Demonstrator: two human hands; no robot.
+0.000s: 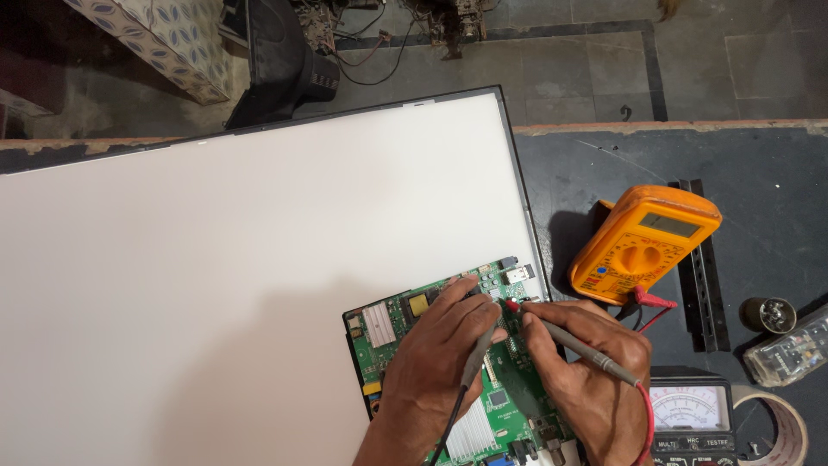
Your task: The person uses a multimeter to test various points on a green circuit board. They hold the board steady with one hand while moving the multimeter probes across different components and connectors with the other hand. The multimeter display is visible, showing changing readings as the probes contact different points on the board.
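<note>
Green circuit board (448, 362) lies on white panel (241, 276), left of orange multimeter (642, 246). Left hand (440, 362) pinches black probe (474, 358), right hand (586, 371) pinches red probe (573, 341); both tips on board. Probing under way, display unreadable.

Both hands were bare, without gloves or rings. The left hand (435, 362) and right hand (586, 371) showed no sleeves. Wrists were bare too.

Green circuit board (483, 380) with yellow component and silver heat sinks. Red-tipped grey probe (569, 341) in right hand (595, 380); black probe (474, 362) in left hand (435, 362). Orange multimeter (642, 242), grey display. White panel (259, 285), black-edged. Dark grey bench (759, 181). Blue leaf-patterned cloth (164, 34) on pale ground.
</note>
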